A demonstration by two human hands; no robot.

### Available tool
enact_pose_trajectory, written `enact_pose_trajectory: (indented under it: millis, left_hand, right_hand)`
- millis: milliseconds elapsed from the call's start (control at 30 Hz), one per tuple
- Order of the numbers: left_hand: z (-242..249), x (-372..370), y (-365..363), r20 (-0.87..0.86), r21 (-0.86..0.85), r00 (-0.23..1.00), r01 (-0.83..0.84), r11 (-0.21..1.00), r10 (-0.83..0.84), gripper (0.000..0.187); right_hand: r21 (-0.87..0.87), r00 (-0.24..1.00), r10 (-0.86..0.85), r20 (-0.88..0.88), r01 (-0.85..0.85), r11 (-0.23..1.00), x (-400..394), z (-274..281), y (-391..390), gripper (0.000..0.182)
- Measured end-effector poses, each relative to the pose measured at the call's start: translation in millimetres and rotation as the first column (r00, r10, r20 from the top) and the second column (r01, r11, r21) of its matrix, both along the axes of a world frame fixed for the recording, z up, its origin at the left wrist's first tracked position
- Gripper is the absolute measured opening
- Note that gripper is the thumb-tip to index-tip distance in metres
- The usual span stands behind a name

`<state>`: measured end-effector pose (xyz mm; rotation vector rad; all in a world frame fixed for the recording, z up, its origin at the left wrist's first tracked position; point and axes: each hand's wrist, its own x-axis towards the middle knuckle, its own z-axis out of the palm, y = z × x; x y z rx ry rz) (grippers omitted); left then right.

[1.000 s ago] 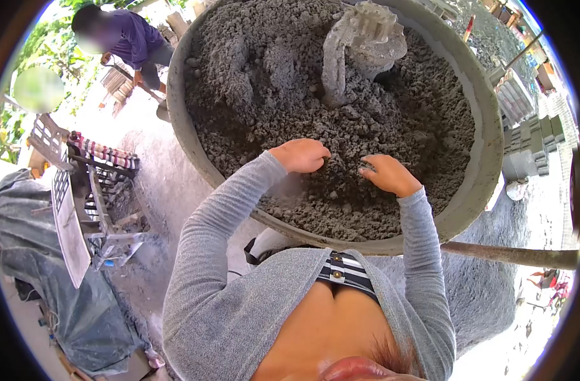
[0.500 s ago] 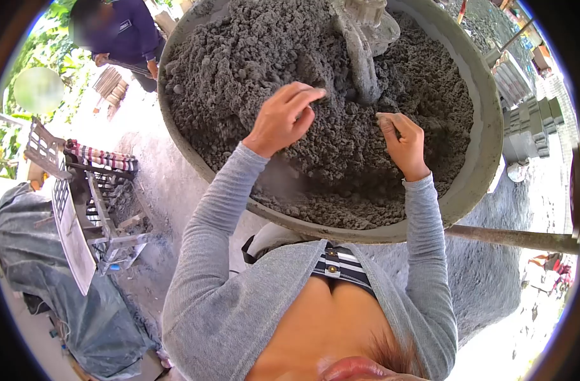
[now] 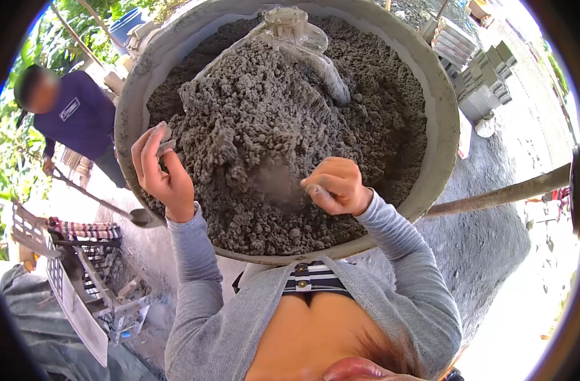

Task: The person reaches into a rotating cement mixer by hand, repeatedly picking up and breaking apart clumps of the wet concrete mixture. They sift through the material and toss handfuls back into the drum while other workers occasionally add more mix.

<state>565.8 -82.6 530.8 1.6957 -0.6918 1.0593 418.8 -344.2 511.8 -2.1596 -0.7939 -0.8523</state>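
A big round pan (image 3: pixel 444 120) is filled with lumpy grey mix (image 3: pixel 252 120), and a coated metal hub with curved arms (image 3: pixel 296 39) stands in it. Over the left part of the pan, my left hand (image 3: pixel 163 170) is raised with bent fingers; small grey lumps show at its fingertips. My right hand (image 3: pixel 336 185) is closed above the middle of the mix, thumb against the fingers; what it holds, if anything, is too small to name.
A person (image 3: pixel 80 117) stands at the left with a shovel (image 3: pixel 139 217). Below are a wooden frame (image 3: pixel 112 305) and a dark tarp (image 3: pixel 67 346). A pole (image 3: pixel 499 193) extends right from the pan. Grey blocks (image 3: pixel 487 76) are stacked at upper right.
My left hand has moved left and down, my right hand left and down. The view has shifted, showing more of the person and the shovel. The metal arms have turned.
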Motion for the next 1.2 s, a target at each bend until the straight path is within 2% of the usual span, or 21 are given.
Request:
enact_pose_trajectory:
  millis: [167,433,500,567,633,700,767,833,867,933,967,1033,1067,1133,1200]
  left_hand:
    - [-3.2,-4.1,-2.1,-0.028,-0.022,0.999,0.044,0.999,-0.045,0.036]
    - [13.6,13.1,-8.3,-0.007,0.048,0.999,0.045,0.998,-0.045,0.038]
    - [15.4,24.7,-14.5,-0.102,0.110,0.992,0.083,0.991,-0.072,0.035]
    - [-3.3,50.5,-23.5,-0.102,0.161,0.991,0.099,0.982,-0.084,0.034]
    - [-28.1,58.3,-35.2,-0.344,0.214,0.937,0.145,0.966,-0.065,0.036]
    - [-72.7,67.0,-43.9,-0.510,0.361,0.860,0.187,0.914,0.025,0.040]
    - [-118.0,65.0,-41.4,-0.478,0.638,0.875,0.287,0.714,0.075,0.045]
    - [-119.1,49.0,-42.3,-0.766,0.606,0.640,0.687,0.400,0.061,0.047]
    - [-118.3,44.3,-45.9,-0.768,0.604,0.637,0.689,0.401,0.064,0.047]
    - [-110.1,33.5,-56.4,-0.879,0.446,0.396,0.879,0.166,0.265,0.053]
    - [-110.2,31.7,-58.5,-0.880,0.445,0.394,0.880,0.169,0.264,0.053]
    - [-108.6,31.6,-60.6,-0.876,0.481,0.463,0.857,0.182,0.135,0.053]
    - [-109.3,32.8,-60.2,-0.877,0.480,0.462,0.858,0.182,0.134,0.053]
    - [-114.3,38.1,-56.6,-0.823,0.567,0.546,0.797,0.205,0.155,0.052]
    - [-119.2,43.8,-52.9,-0.823,0.566,0.538,0.803,0.186,0.182,0.052]
  right_hand:
    - [-0.063,0.993,0.114,-0.027,-0.115,0.991,-7.9,-1.8,15.1,0.008]
    - [-0.010,0.996,0.088,0.025,-0.087,0.996,-15.5,8.2,10.7,0.009]
    - [-0.008,0.996,0.084,0.035,-0.083,0.996,-16.2,10.3,7.3,0.009]
    - [-0.006,0.996,0.081,0.046,-0.081,0.997,-16.8,9.6,5.9,0.009]
    - [-0.041,0.999,0.042,0.009,-0.042,0.998,-16.0,4.4,4.2,0.009]
    - [-0.028,0.999,0.048,0.011,-0.047,0.998,-11.5,-2.7,5.8,0.009]
    - [-0.017,0.998,0.059,-0.009,-0.059,0.998,-12.3,-5.0,5.5,0.009]
    - [-0.075,0.999,0.033,-0.040,-0.036,0.997,-12.6,-7.1,3.7,0.010]
    - [-0.045,0.999,0.036,-0.024,-0.037,0.998,-11.8,-7.8,5.7,0.011]
    - [-0.051,0.998,0.044,-0.036,-0.045,0.998,-11.3,-8.1,5.5,0.011]
    - [-0.059,0.998,0.047,-0.043,-0.049,0.997,-10.9,-8.6,5.2,0.010]
    - [-0.062,0.998,0.029,-0.049,-0.032,0.998,-9.0,-8.9,4.0,0.010]
    - [-0.062,0.998,0.008,-0.056,-0.011,0.998,-8.6,-8.9,3.2,0.011]
    - [-0.083,0.997,-0.024,-0.079,0.017,0.996,-5.1,-7.3,1.5,0.010]
    - [-0.130,0.984,-0.090,-0.152,0.070,0.989,-2.6,-7.5,-0.2,0.010]
